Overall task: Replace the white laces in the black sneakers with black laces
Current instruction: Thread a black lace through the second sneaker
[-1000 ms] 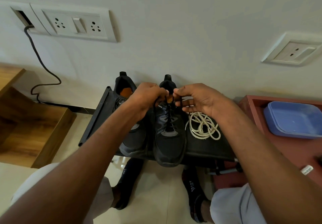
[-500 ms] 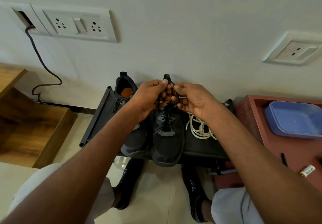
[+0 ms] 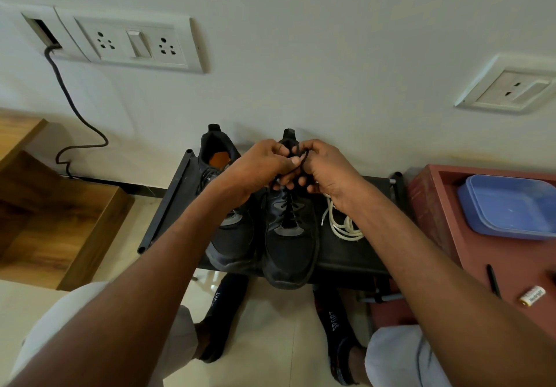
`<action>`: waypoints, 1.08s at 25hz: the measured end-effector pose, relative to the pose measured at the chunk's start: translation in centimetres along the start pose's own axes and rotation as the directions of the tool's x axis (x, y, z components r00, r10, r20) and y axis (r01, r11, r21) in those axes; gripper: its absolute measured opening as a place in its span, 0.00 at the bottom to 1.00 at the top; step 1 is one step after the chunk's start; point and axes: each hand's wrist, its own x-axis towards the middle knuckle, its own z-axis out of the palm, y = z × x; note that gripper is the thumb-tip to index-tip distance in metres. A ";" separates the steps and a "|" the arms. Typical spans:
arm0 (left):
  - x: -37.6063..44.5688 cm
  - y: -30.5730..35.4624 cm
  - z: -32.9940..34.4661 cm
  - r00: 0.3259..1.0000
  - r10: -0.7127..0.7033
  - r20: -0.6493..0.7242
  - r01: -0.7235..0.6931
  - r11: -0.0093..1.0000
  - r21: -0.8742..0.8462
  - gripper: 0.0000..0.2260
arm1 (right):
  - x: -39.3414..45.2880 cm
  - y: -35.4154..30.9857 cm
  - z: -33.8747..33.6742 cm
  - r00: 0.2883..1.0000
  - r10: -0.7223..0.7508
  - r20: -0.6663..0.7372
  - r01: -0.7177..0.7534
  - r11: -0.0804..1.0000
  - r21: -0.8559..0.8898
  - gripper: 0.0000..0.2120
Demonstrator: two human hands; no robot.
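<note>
Two black sneakers stand side by side on a black rack (image 3: 168,206) against the wall. The right sneaker (image 3: 290,248) carries a black lace (image 3: 290,206) through its eyelets. Over its collar my left hand (image 3: 264,167) and my right hand (image 3: 325,173) meet, and each pinches part of the black lace, which loops between the fingers. The left sneaker (image 3: 231,236) is partly hidden under my left forearm. A bundle of white laces (image 3: 346,227) lies on the rack right of the shoes.
A maroon table (image 3: 433,206) at the right holds a blue plastic tub (image 3: 511,206), a pen (image 3: 493,279) and a small battery (image 3: 533,295). Wooden furniture (image 3: 60,221) stands at the left. A black cable (image 3: 75,115) hangs down the wall. My socked feet (image 3: 222,311) rest below the rack.
Both hands have come together and risen from the top eyelets to the sneaker's collar, drawing the black lace ends up into a loop between them.
</note>
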 end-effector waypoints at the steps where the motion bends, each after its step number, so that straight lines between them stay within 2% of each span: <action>1: 0.1 -0.2 0.0 0.999 -0.031 -0.012 0.031 0.999 -0.012 0.09 | 0.0 0.1 0.2 1.000 -0.006 0.005 0.007 0.999 -0.038 0.13; 6: 0.3 -0.9 -0.3 0.989 -0.136 -0.055 0.127 0.983 -0.132 0.06 | 0.1 0.1 0.3 0.998 -0.063 0.022 0.065 0.989 -0.132 0.07; 10: 0.2 -0.6 -0.1 0.971 -0.177 -0.158 0.144 0.969 -0.200 0.05 | -0.1 -0.3 0.1 0.999 -0.032 0.029 0.034 0.999 -0.041 0.08; 12: 0.2 -0.7 0.1 0.960 -0.188 -0.206 0.142 0.965 -0.218 0.07 | -0.2 -0.5 0.0 0.999 -0.012 0.032 0.013 1.000 -0.019 0.14; 14: 0.1 -0.7 0.3 0.951 -0.198 -0.235 0.145 0.963 -0.227 0.07 | -0.2 -0.3 0.1 1.000 -0.025 0.017 0.026 0.998 -0.049 0.11; 17: 0.0 -0.2 -0.2 0.953 -0.241 -0.185 0.189 0.946 -0.262 0.08 | -0.1 0.1 0.1 1.000 0.011 -0.024 -0.010 1.000 0.005 0.05; 19: 0.0 0.4 -1.2 0.953 -0.294 -0.067 0.256 0.907 -0.336 0.08 | 0.1 0.0 -0.2 0.995 0.098 -0.021 -0.095 0.989 0.111 0.06; 21: -0.3 0.8 -2.0 0.959 -0.282 0.036 0.276 0.896 -0.349 0.06 | 0.3 -0.1 -0.5 0.975 0.221 0.013 -0.218 0.948 0.230 0.07; 22: -0.5 0.9 -2.1 0.969 -0.246 0.032 0.245 0.926 -0.287 0.05 | 0.4 -0.1 -0.7 0.963 0.267 0.031 -0.266 0.925 0.272 0.07; 24: -0.7 0.9 -1.6 0.991 -0.124 -0.056 0.123 0.992 -0.032 0.08 | 0.6 0.0 -0.7 0.955 0.294 0.035 -0.291 0.913 0.285 0.07; 25: -0.7 0.7 -1.1 0.993 -0.044 -0.111 0.058 0.990 0.131 0.11 | 0.7 0.1 -0.6 0.958 0.285 0.021 -0.280 0.923 0.263 0.06; 27: -0.1 0.1 -0.4 0.964 0.156 -0.213 -0.046 0.893 0.448 0.15 | 0.8 0.3 -0.3 0.965 0.262 -0.005 -0.256 0.945 0.202 0.06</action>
